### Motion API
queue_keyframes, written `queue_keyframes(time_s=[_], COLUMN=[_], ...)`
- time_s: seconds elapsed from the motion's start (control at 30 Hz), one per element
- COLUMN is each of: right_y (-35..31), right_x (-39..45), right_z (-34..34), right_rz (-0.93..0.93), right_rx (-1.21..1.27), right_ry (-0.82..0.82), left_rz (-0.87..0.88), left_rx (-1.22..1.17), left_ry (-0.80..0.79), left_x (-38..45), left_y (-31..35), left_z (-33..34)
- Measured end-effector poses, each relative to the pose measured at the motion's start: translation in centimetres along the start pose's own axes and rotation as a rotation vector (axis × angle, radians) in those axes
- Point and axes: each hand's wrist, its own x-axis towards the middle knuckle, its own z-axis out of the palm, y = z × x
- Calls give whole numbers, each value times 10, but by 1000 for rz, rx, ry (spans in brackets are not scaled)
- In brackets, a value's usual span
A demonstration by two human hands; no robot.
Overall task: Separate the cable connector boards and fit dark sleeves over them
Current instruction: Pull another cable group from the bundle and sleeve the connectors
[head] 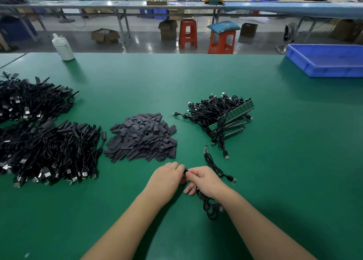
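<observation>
My left hand [167, 174] and my right hand [204, 179] meet at the front middle of the green table [275, 161]. Between their fingertips they pinch a small dark piece [185, 171], mostly hidden; I cannot tell sleeve from board. A black cable [208, 204] trails down from under my right hand. A separated cable with a bare board end [206, 149] lies just right of my hands. A heap of dark sleeves [141, 137] sits ahead of my left hand. Joined green connector boards with cables [225, 118] lie ahead to the right.
Two big piles of black sleeved cables [47, 153] [31, 100] fill the left side. A white bottle [62, 47] stands at the far left edge. A blue bin [326, 60] sits at the far right. Red stools and benches stand beyond the table.
</observation>
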Motion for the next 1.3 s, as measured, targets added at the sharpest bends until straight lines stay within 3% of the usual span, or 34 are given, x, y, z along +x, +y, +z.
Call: queue_keyframes(time_s=[0.13, 0.27, 0.33, 0.43, 0.53, 0.6, 0.63, 0.73, 0.8, 0.87, 0.93, 1.03, 1.13, 1.3], right_y=[0, -2, -5, -17, -30, -34, -35, -23, -9, 6, 12, 12, 13, 14], right_x=[-1, -3, -3, -1, 3, 6, 7, 6, 0, -8, -16, -23, -25, -18], right_z=[3, 5, 6, 10, 17, 18, 15, -11, -26, -33, -37, -43, -42, -37], right_rz=[1, -25, -26, -55, -86, -99, -101, -143, -92, -48, -129, -207, -198, -15], right_rx=[56, 213, 447, 957, 1098, 886, 611, -563, -957, -1042, -1008, -911, -873, -1110], right_ry=[34, 275, 403, 451, 411, 416, 447, 510, 389, 302, 343, 380, 411, 483], left_rz=[-11, -418, -545, -473, -435, -477, -501, -574, -609, -680, -779, -975, -1119, -1102], left_rx=[-192, -755, -880, -990, -1129, -1136, -1127, -871, -638, -401, -194, -26, 6, -26], left_ry=[102, 296, 222, 32, -13, 22, 47, 205, 318, 428, 499, 423, 251, 398], left_x=[-1, -3, -6, -10, -12, -12, -13, -17, -25, -36, -47, -64, -78, -80], left_y=[0, 18, 25, 33, 35, 30, 24, -16, -55, -97, -135, -182, -205, -206], left_z=[5, 5, 6, 4, -3, -9, -14, -38, -60, -80, -95, -102, -96, -82])
